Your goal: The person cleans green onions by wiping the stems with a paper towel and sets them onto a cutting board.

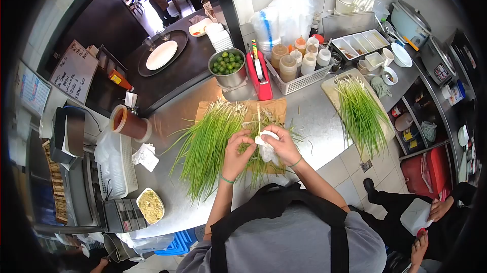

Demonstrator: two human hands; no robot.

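My right hand [285, 150] is closed on a crumpled white paper towel [268, 147]. A single spring onion stalk [258, 116], pale end pointing away from me, stands out between my hands against the towel. Close beside it, my left hand [237, 155] has its fingers curled in a pinch; what is between the fingertips I cannot make out. Under and left of my hands lies a large heap of spring onions [205, 143], roots on brown paper [276, 106]. Loose green scraps lie around the hands. A second bundle of spring onions [359, 113] rests on a cutting board [335, 93] at right.
Behind the work stand a pot of green limes [227, 64], a red holder [259, 78] and a basket of squeeze bottles [299, 85]. At left are a sauce container [131, 123] and a tub of pale food [150, 206]. A co-worker's hands [440, 209] hold a white container at lower right.
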